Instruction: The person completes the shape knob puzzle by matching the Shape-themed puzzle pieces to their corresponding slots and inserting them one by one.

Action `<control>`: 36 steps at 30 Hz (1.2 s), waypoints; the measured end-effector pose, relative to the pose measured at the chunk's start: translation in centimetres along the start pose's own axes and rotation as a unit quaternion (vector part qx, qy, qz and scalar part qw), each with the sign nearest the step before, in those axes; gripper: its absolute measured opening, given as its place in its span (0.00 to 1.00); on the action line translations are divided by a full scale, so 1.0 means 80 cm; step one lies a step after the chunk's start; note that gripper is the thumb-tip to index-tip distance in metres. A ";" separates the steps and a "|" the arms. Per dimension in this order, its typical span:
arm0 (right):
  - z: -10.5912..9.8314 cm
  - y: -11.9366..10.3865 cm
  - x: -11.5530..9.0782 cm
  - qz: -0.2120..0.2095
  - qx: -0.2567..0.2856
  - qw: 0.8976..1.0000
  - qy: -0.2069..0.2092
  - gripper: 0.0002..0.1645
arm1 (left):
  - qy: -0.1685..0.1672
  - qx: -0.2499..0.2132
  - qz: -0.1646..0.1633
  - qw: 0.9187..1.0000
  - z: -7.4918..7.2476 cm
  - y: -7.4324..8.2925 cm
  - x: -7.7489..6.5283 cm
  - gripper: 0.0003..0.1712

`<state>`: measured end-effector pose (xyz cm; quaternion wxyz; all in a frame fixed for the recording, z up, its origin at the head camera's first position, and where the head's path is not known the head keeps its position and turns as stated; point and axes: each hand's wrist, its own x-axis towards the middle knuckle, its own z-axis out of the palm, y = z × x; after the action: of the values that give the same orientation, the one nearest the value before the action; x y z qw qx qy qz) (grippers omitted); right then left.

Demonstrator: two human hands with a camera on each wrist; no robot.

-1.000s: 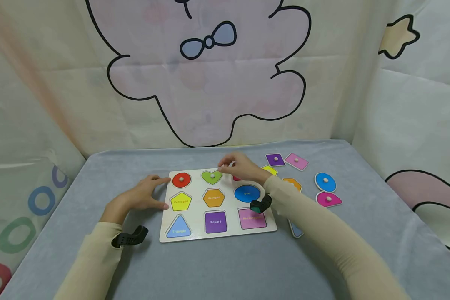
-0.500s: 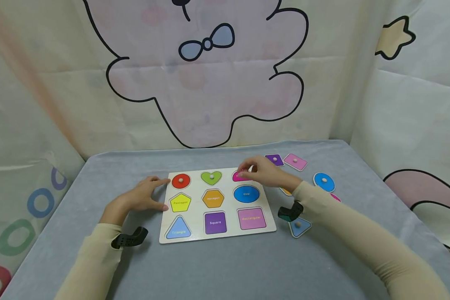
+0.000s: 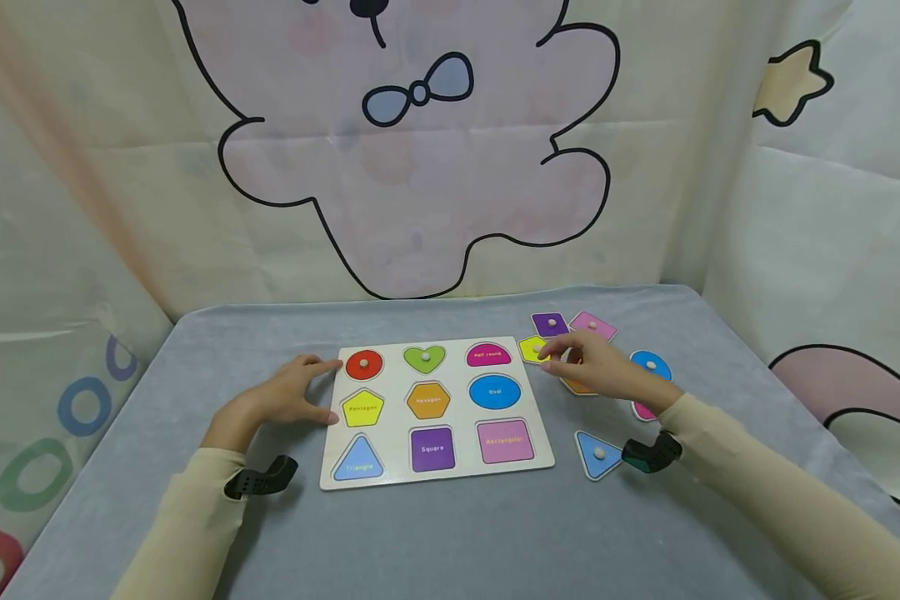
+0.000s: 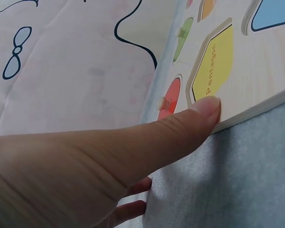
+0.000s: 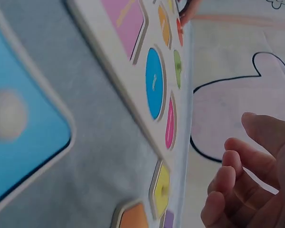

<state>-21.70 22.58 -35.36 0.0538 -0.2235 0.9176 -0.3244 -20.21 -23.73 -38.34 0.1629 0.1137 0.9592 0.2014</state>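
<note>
A white shape-puzzle board (image 3: 393,375) lies on the table with coloured, labelled recesses. Its red circle piece (image 3: 363,364) and green heart piece (image 3: 424,359), both with knobs, sit in the top row. My left hand (image 3: 288,392) rests at the board's left edge; the left wrist view shows its thumb (image 4: 206,110) on the rim beside the Pentagon recess. My right hand (image 3: 592,363) hovers right of the board, fingertips close over the yellow pentagon piece (image 3: 531,349). In the right wrist view its bent fingers (image 5: 223,179) hold nothing, thumb apart from them.
Beyond the right hand lie a purple square piece (image 3: 547,324), a pink rectangle piece (image 3: 597,323) and a blue oval piece (image 3: 650,364). The magenta half-round piece (image 3: 642,412) and orange hexagon piece (image 3: 579,387) are partly hidden. A blue triangle piece (image 3: 597,457) lies near the right wrist.
My right hand has moved right, from beside the green heart past the half-round recess to the yellow pentagon piece. The left hand keeps its place at the board's edge.
</note>
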 end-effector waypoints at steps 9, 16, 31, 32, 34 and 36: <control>-0.036 0.039 -0.048 -0.015 0.002 1.000 0.011 0.12 | 0.001 0.003 0.007 1.000 -0.005 0.002 -0.007 0.56; -0.044 0.076 -0.076 -0.035 0.018 0.999 0.010 0.10 | 0.000 0.002 0.005 1.000 -0.001 0.001 -0.007 0.56; -0.069 0.136 -0.113 -0.014 0.013 0.999 -0.027 0.15 | 0.002 0.003 0.007 1.000 0.003 0.001 0.000 0.57; -0.070 0.139 -0.114 -0.007 0.008 1.000 -0.030 0.15 | 0.003 0.003 0.006 1.000 0.003 0.001 -0.001 0.57; -0.072 0.143 -0.115 0.002 -0.002 1.000 -0.031 0.15 | 0.004 0.003 0.004 1.000 0.002 0.001 -0.001 0.56; -0.074 0.147 -0.115 0.005 -0.009 0.999 -0.031 0.14 | 0.005 0.001 0.002 1.000 0.001 0.001 -0.002 0.56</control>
<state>-19.30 38.19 -38.46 0.0816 -0.2297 0.9194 -0.3086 -20.03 -23.67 -38.33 0.1575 0.1147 0.9600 0.2012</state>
